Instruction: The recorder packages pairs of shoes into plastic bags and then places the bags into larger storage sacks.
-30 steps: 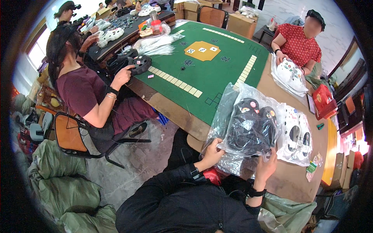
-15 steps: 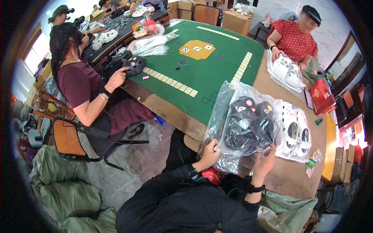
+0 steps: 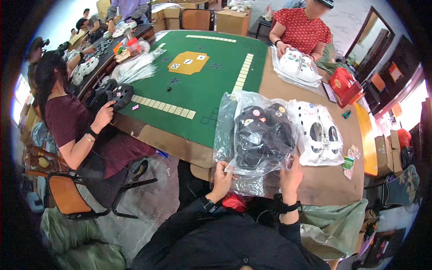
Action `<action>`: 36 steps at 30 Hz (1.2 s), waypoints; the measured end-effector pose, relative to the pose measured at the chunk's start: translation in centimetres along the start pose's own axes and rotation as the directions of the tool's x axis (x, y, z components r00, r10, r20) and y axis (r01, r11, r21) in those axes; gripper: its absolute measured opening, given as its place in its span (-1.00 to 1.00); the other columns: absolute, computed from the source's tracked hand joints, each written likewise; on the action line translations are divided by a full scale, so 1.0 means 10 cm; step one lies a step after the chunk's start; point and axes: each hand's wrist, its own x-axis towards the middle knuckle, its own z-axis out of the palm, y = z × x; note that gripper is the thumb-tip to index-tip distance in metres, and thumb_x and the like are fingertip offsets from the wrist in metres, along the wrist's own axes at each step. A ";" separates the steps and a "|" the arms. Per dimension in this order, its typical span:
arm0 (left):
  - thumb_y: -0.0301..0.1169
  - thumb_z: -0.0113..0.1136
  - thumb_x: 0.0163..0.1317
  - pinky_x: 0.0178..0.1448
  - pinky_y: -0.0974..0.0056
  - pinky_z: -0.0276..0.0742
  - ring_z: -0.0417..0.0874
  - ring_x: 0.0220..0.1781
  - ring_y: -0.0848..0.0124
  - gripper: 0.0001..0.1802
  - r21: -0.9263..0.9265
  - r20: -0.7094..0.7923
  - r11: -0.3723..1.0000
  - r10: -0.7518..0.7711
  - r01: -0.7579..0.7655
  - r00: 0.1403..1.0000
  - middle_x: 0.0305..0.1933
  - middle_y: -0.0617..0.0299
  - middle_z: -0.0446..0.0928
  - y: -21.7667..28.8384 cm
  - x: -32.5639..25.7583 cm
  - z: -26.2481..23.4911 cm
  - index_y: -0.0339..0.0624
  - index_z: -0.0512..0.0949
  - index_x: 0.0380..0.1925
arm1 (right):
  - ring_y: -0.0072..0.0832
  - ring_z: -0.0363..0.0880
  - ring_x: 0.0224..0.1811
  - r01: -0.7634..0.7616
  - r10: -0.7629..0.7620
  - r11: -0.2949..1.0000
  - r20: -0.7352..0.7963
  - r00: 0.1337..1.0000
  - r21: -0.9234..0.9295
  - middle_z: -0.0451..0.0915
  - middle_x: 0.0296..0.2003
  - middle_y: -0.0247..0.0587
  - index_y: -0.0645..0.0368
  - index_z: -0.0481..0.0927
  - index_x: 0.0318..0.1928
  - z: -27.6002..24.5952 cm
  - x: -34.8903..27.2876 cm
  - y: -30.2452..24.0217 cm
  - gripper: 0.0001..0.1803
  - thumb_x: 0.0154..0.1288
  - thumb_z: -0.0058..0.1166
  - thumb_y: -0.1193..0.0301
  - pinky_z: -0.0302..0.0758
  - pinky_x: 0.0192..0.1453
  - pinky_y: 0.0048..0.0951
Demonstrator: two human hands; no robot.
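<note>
A clear plastic bag holding a pair of black clogs [image 3: 262, 132] with colourful charms lies in front of me at the table's near edge. My left hand [image 3: 221, 183] pinches the bag's lower left corner. At the lower right corner, my right hand [image 3: 291, 177] has its fingers closed on the bag's edge, with some fingertips hidden. More clear plastic [image 3: 223, 128] shows beneath and to the left of this bag. Touching its right side is another clear bag with white clogs [image 3: 321, 135], spotted with dark holes.
A green mat [image 3: 189, 83] with pale tiles covers much of the table. To the right lie a small green-and-white packet [image 3: 348, 163], a green clip [image 3: 346, 114], a phone [image 3: 328, 92] and a red bag [image 3: 344, 84]. Co-workers handle black clogs [image 3: 120, 96] at left and bagged white clogs [image 3: 294, 63] at far right.
The view has shifted, so the scene sits further left. The bag of black clogs looks lower and flatter on the table. Both hands stay at its near corners.
</note>
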 end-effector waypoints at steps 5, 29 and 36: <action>-0.30 -0.15 0.52 -0.37 0.44 0.49 0.52 -0.49 0.57 -0.79 0.100 0.071 0.995 0.016 -0.023 0.997 -0.47 0.24 0.52 0.00 -0.03 -0.05 -0.20 0.31 -0.26 | -0.06 0.52 -0.27 0.120 -0.118 0.993 -0.181 0.976 0.000 0.57 -0.29 -0.06 0.19 0.48 -0.10 -0.12 -0.04 0.19 -0.67 0.11 0.24 0.47 0.43 -0.23 -0.17; -0.56 0.18 0.17 -0.39 0.19 0.35 0.38 -0.53 0.25 -0.82 0.641 0.285 0.663 0.260 -0.386 0.922 -0.54 -0.07 0.31 0.15 -0.06 -0.07 -0.34 0.36 -0.47 | 0.00 0.57 -0.30 0.345 -0.402 0.902 0.215 0.890 0.260 0.50 -0.19 0.06 0.13 0.57 -0.06 0.40 -0.52 -0.43 -0.68 0.15 0.20 0.36 0.51 -0.30 -0.08; -0.54 0.17 0.12 -0.37 0.11 0.35 0.41 -0.48 -0.04 -0.82 0.668 0.230 0.675 0.213 -0.313 0.950 -0.52 -0.12 0.37 0.16 -0.09 -0.07 -0.33 0.34 -0.52 | -0.06 0.59 -0.41 0.317 -0.365 0.927 0.300 0.881 0.199 0.44 -0.22 -0.03 0.11 0.53 0.00 0.45 -0.49 -0.55 -0.66 0.21 0.13 0.32 0.51 -0.41 -0.11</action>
